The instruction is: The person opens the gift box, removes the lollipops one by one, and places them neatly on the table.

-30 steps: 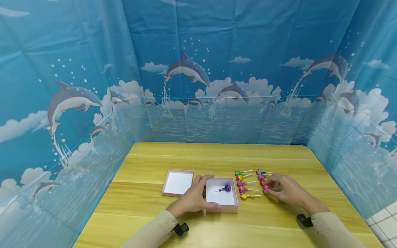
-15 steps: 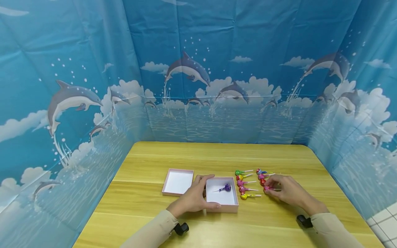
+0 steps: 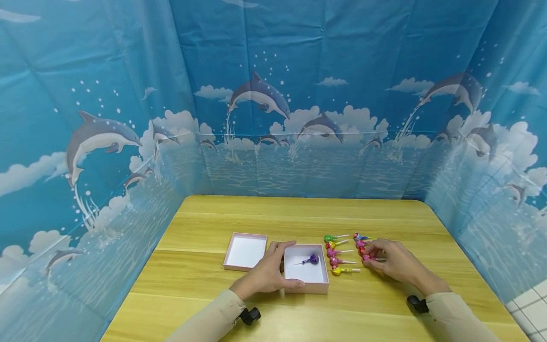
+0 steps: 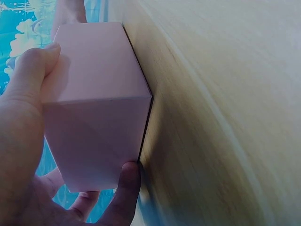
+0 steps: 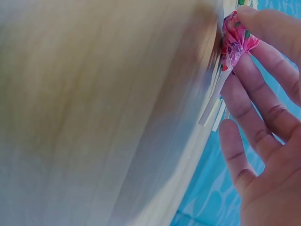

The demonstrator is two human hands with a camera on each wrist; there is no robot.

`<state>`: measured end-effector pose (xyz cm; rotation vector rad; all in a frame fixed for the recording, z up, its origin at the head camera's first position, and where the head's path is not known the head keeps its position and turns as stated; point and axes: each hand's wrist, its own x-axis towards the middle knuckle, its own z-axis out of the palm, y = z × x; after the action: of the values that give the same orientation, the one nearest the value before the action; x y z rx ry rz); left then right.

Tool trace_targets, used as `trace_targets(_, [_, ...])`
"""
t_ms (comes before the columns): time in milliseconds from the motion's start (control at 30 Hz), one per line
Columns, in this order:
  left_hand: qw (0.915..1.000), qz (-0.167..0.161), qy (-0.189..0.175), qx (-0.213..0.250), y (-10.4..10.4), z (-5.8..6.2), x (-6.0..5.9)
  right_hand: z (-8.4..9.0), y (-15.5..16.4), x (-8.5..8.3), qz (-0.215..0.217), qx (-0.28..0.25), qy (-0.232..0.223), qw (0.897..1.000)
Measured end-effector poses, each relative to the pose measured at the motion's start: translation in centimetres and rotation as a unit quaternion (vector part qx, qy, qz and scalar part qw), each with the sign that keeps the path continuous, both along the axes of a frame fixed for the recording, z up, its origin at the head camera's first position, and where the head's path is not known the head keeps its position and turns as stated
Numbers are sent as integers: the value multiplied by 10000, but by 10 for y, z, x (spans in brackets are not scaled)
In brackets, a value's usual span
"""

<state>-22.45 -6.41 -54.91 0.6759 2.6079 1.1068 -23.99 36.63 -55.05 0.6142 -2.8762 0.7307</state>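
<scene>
My left hand (image 3: 266, 273) grips the left side of an open pink box (image 3: 314, 288), thumb at its near side. A purple-wrapped lollipop (image 3: 314, 259) lies inside on the white bottom. In the left wrist view the box (image 4: 96, 66) stands on the table between thumb and fingers. My right hand (image 3: 397, 263) pinches a pink-wrapped lollipop (image 5: 233, 40) by its head, low at the table, its white stick pointing right. That lollipop is the nearest of the right-hand column; a red lollipop (image 3: 362, 251) lies just behind it, partly covered by my fingers.
A shallow pink lid (image 3: 245, 251), white inside, lies left of the box. Right of the box runs a column of several lollipops, from a green one (image 3: 328, 238) to a yellow one (image 3: 336, 270). A blue lollipop (image 3: 357, 236) heads the other column. Dolphin-print sheets surround the wooden table (image 3: 205, 218).
My right fingers have shifted slightly on the pink lollipop, which moved a little toward me and then back. My left hand, the box and the purple lollipop stay put.
</scene>
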Motion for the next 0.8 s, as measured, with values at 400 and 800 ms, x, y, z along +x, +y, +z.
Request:
trace_targets(400, [10000,3,37,17,-1,-2,-2,1,-2,2,27,-142,260,9996])
trace_targets(800, [10000,12,42,-26,0,1,0,6,-1,4,7,-145,511,9986])
